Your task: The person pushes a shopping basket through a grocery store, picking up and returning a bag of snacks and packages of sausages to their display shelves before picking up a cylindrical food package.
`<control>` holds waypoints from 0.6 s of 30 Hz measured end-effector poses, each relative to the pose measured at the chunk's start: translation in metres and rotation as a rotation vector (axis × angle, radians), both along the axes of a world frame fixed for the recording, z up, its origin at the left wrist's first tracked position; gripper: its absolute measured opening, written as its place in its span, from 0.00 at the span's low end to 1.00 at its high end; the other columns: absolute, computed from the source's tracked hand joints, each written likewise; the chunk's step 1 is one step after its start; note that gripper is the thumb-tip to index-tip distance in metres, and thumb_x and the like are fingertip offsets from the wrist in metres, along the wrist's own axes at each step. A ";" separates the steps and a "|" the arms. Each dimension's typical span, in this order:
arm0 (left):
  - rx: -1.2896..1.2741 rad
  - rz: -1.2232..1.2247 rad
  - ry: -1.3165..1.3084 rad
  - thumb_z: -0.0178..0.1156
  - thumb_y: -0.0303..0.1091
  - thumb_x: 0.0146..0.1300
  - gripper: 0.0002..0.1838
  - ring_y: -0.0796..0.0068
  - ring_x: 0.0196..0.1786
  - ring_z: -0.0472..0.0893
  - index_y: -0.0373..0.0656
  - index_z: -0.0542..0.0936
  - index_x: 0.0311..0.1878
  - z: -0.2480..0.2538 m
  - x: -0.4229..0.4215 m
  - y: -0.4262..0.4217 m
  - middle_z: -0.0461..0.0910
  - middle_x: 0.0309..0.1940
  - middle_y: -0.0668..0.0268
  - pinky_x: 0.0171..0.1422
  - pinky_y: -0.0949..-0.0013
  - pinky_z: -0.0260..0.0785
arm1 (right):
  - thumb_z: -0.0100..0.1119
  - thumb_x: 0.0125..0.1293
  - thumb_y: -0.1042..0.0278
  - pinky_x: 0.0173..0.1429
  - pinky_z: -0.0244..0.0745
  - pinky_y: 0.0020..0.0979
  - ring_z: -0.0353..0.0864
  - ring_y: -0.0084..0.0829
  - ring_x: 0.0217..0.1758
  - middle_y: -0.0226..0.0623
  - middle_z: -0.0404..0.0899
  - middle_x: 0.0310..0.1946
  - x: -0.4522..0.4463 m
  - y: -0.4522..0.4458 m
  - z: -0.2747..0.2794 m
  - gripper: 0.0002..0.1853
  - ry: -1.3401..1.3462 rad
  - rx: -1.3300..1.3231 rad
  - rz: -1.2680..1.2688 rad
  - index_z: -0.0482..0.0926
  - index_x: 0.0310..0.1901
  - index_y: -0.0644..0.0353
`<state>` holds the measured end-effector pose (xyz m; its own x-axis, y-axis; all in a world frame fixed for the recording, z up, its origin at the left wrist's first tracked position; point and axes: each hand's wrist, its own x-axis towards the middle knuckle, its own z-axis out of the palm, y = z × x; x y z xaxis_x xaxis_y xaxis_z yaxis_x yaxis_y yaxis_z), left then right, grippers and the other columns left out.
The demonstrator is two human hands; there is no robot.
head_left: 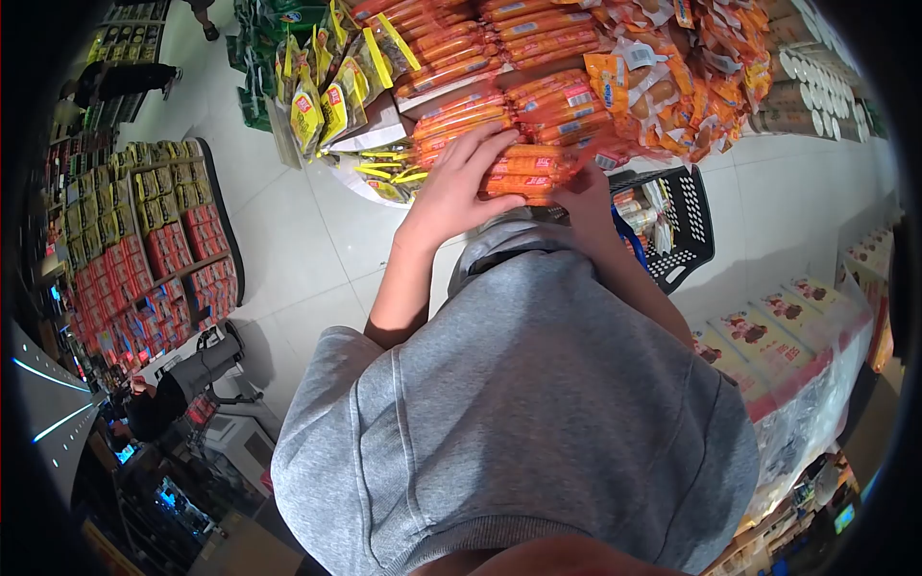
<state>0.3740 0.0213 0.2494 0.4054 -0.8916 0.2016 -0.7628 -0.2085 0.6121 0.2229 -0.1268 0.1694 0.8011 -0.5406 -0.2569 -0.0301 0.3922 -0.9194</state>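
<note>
A pack of sausages [523,173] in red-orange film sits between my two hands, in front of the grey sweatshirt. My left hand [463,180] lies over its left end, fingers on top and thumb along the near side. At the right end, my right hand [588,197] grips the film; its fingertips are partly hidden. Just beyond, more sausage packs [552,91] lie in stacked rows on the display. Yellow-and-green snack bags [331,101] hang to the left of them. Orange snack packets [663,86] are heaped to the right.
A black shopping basket [687,216] with several packaged items is at my right side. Light floor tiles [307,226] run to the left, toward a shelf of yellow and red packs [144,240]. Stacked gift boxes [768,346] stand right. A person [158,408] is at lower left.
</note>
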 end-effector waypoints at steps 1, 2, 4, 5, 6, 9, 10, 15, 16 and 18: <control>-0.033 0.059 -0.037 0.64 0.33 0.57 0.29 0.53 0.64 0.70 0.43 0.70 0.64 0.002 0.003 0.002 0.73 0.59 0.53 0.67 0.60 0.63 | 0.64 0.51 0.82 0.47 0.81 0.29 0.81 0.28 0.47 0.35 0.79 0.45 0.001 -0.001 0.007 0.26 -0.012 0.068 -0.030 0.72 0.54 0.62; -0.129 0.162 0.041 0.63 0.35 0.59 0.28 0.53 0.63 0.71 0.42 0.71 0.63 -0.005 0.009 0.007 0.73 0.58 0.53 0.66 0.60 0.63 | 0.62 0.51 0.83 0.46 0.82 0.29 0.82 0.30 0.47 0.36 0.78 0.47 0.002 -0.001 0.012 0.26 -0.023 0.136 -0.060 0.71 0.55 0.61; -0.320 0.368 0.196 0.61 0.39 0.63 0.25 0.55 0.60 0.73 0.39 0.71 0.61 -0.046 0.030 0.018 0.74 0.57 0.53 0.65 0.59 0.64 | 0.59 0.53 0.85 0.48 0.83 0.34 0.81 0.33 0.49 0.38 0.77 0.49 0.002 -0.004 0.010 0.28 -0.068 0.261 -0.092 0.69 0.58 0.59; -0.397 0.540 0.521 0.58 0.40 0.67 0.24 0.58 0.60 0.73 0.35 0.71 0.60 -0.077 0.037 0.026 0.73 0.57 0.51 0.65 0.60 0.64 | 0.57 0.54 0.85 0.50 0.83 0.37 0.81 0.36 0.52 0.39 0.77 0.51 -0.002 -0.008 0.003 0.29 -0.101 0.318 -0.093 0.67 0.59 0.58; -0.403 0.663 0.630 0.57 0.43 0.68 0.26 0.59 0.60 0.74 0.33 0.70 0.61 -0.096 0.040 0.030 0.73 0.57 0.49 0.65 0.62 0.64 | 0.55 0.55 0.86 0.53 0.82 0.40 0.80 0.38 0.54 0.39 0.76 0.53 -0.004 -0.013 -0.004 0.29 -0.135 0.374 -0.094 0.66 0.61 0.57; -0.152 0.799 0.319 0.57 0.43 0.68 0.27 0.60 0.60 0.73 0.31 0.69 0.62 -0.171 0.051 0.056 0.73 0.56 0.49 0.65 0.63 0.64 | 0.54 0.57 0.83 0.58 0.79 0.45 0.78 0.40 0.57 0.39 0.75 0.55 -0.005 -0.023 -0.026 0.29 -0.161 0.456 -0.171 0.64 0.62 0.56; -0.146 0.801 0.366 0.56 0.44 0.69 0.31 0.60 0.62 0.72 0.29 0.65 0.65 -0.180 0.050 0.057 0.72 0.59 0.49 0.66 0.63 0.63 | 0.53 0.58 0.82 0.59 0.78 0.46 0.77 0.40 0.58 0.39 0.74 0.55 -0.002 -0.023 -0.029 0.29 -0.150 0.501 -0.160 0.64 0.62 0.56; -0.415 0.813 0.856 0.51 0.46 0.72 0.35 0.62 0.66 0.68 0.30 0.55 0.71 -0.202 0.044 0.036 0.66 0.64 0.50 0.70 0.64 0.58 | 0.53 0.59 0.81 0.60 0.76 0.46 0.77 0.39 0.58 0.39 0.74 0.55 0.016 -0.025 -0.055 0.28 -0.097 0.613 -0.117 0.65 0.63 0.56; -0.436 0.822 0.875 0.49 0.46 0.73 0.35 0.63 0.66 0.67 0.31 0.53 0.72 -0.197 0.041 0.029 0.65 0.65 0.51 0.71 0.65 0.57 | 0.52 0.60 0.82 0.60 0.76 0.46 0.77 0.39 0.57 0.39 0.74 0.55 0.021 -0.025 -0.053 0.28 -0.074 0.591 -0.105 0.65 0.63 0.56; -0.477 0.845 0.911 0.45 0.46 0.75 0.35 0.65 0.68 0.64 0.34 0.49 0.75 -0.188 0.032 0.018 0.63 0.67 0.54 0.72 0.67 0.55 | 0.52 0.60 0.82 0.60 0.76 0.45 0.77 0.38 0.56 0.38 0.74 0.54 0.031 -0.025 -0.047 0.27 -0.027 0.549 -0.076 0.66 0.62 0.56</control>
